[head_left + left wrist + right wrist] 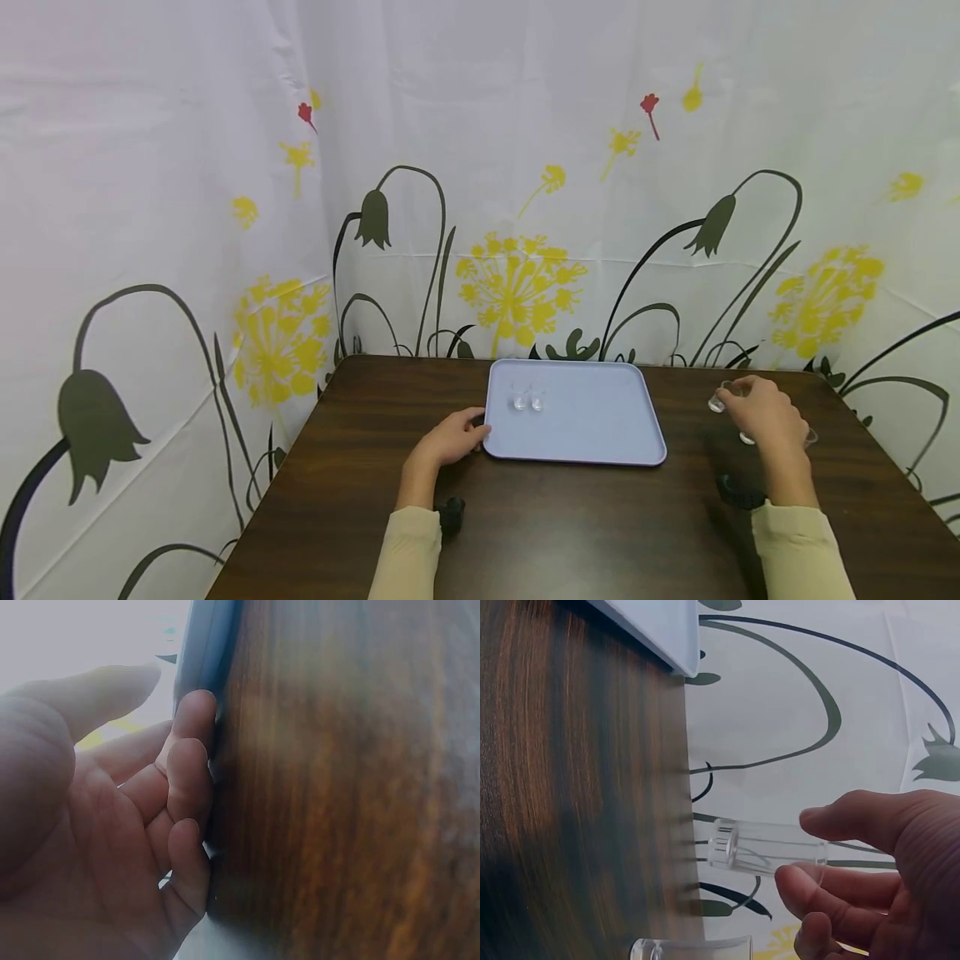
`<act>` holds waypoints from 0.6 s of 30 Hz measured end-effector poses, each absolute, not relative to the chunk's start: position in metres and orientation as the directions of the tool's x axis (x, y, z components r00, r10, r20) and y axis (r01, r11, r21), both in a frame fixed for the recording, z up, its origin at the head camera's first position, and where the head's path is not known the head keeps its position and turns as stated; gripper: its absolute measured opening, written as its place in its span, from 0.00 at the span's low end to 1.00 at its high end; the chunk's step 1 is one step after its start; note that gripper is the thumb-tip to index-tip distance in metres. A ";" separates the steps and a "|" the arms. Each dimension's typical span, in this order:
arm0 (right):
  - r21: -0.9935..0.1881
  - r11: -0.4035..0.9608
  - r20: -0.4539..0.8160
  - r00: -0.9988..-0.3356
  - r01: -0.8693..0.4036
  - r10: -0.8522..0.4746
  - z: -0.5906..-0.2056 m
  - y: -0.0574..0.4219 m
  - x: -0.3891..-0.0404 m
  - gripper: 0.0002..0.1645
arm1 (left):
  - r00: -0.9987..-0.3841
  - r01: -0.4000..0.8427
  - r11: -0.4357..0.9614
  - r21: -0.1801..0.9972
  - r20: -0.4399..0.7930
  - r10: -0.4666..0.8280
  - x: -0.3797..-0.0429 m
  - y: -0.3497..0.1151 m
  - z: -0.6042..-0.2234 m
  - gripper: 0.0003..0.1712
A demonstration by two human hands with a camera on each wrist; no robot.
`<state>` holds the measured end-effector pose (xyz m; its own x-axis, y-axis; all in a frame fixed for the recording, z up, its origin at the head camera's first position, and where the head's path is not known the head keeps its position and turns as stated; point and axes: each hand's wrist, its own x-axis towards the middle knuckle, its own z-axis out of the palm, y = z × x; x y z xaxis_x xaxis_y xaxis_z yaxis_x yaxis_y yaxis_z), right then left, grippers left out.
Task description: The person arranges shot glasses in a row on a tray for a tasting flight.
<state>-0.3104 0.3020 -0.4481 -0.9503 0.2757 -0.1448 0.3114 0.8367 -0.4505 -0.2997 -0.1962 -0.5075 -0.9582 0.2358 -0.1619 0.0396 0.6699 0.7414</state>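
My right hand [768, 417] pinches a small clear drinking glass [769, 847] by its upper part, between thumb and fingers. The glass is upright at the right of the table; whether its base touches the wood I cannot tell. Close to that hand stand a second clear glass [747, 438] and a third glass [812, 436], both partly hidden by the hand. My left hand [452, 436] holds the left edge of a pale blue tray [592, 417], its thumb at the rim and fingers curled against the side. On the tray's left part, two clear glasses [528, 402] stand side by side.
A dark brown wooden table [585, 525] carries everything. Behind it hangs a white curtain [480, 108] printed with yellow and dark green flowers. Another glass [694, 949] shows at the bottom of the right wrist view, below the held one.
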 end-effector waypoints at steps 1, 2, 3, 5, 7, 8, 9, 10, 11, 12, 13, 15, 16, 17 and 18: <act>-0.453 0.836 -0.141 -0.951 0.310 0.276 -0.447 0.302 -0.311 0.45 | -0.959 0.040 0.669 0.742 -0.160 0.235 -0.300 -0.196 -0.507 0.32; -0.455 0.835 -0.136 -0.951 0.309 0.277 -0.446 0.301 -0.311 0.45 | -0.959 0.042 0.669 0.742 -0.157 0.235 -0.300 -0.195 -0.507 0.32; -0.457 0.834 -0.131 -0.951 0.308 0.279 -0.445 0.300 -0.311 0.45 | -0.959 0.043 0.669 0.742 -0.156 0.235 -0.301 -0.195 -0.507 0.32; -0.465 0.831 -0.110 -0.952 0.304 0.286 -0.445 0.299 -0.309 0.45 | -0.959 0.036 0.671 0.741 -0.163 0.232 -0.301 -0.194 -0.507 0.31; -0.478 0.828 -0.069 -0.952 0.293 0.297 -0.444 0.298 -0.308 0.44 | -0.958 0.036 0.669 0.743 -0.164 0.234 -0.301 -0.194 -0.507 0.31; -0.486 0.825 -0.046 -0.951 0.288 0.305 -0.444 0.297 -0.307 0.43 | -0.958 0.036 0.668 0.744 -0.164 0.234 -0.301 -0.194 -0.507 0.31; -0.493 0.822 -0.023 -0.950 0.283 0.313 -0.443 0.295 -0.307 0.43 | -0.957 0.032 0.666 0.746 -0.169 0.235 -0.301 -0.195 -0.506 0.31; -0.501 0.820 0.000 -0.947 0.277 0.320 -0.442 0.294 -0.307 0.43 | -0.957 0.027 0.664 0.747 -0.173 0.235 -0.301 -0.195 -0.506 0.32; -0.508 0.818 0.023 -0.945 0.271 0.328 -0.441 0.293 -0.307 0.43 | -0.955 0.029 0.660 0.750 -0.174 0.239 -0.301 -0.196 -0.506 0.32; -0.514 0.815 0.041 -0.941 0.268 0.335 -0.440 0.293 -0.307 0.43 | -0.954 0.038 0.668 0.744 -0.172 0.246 -0.301 -0.197 -0.506 0.32; -0.519 0.812 0.055 -0.938 0.266 0.342 -0.439 0.292 -0.307 0.43 | -0.953 0.039 0.667 0.744 -0.173 0.249 -0.302 -0.197 -0.506 0.32; -0.527 0.809 0.073 -0.934 0.262 0.350 -0.437 0.290 -0.307 0.43 | -0.951 0.039 0.662 0.749 -0.176 0.256 -0.303 -0.198 -0.506 0.33; -0.530 0.808 0.082 -0.933 0.257 0.350 -0.437 0.289 -0.307 0.43 | -0.951 0.039 0.661 0.749 -0.176 0.255 -0.303 -0.198 -0.506 0.33; -0.532 0.808 0.088 -0.933 0.253 0.350 -0.437 0.288 -0.307 0.42 | -0.951 0.040 0.662 0.748 -0.174 0.255 -0.303 -0.198 -0.506 0.33; -0.534 0.808 0.092 -0.932 0.250 0.349 -0.437 0.287 -0.307 0.42 | -0.952 0.037 0.663 0.747 -0.176 0.252 -0.303 -0.197 -0.507 0.32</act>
<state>-0.3074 0.2873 -0.4370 -0.9325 0.3492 0.0922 0.2496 0.8076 -0.5343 -0.3028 -0.1971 -0.5066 -0.9517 0.2517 -0.1760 0.0373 0.6634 0.7473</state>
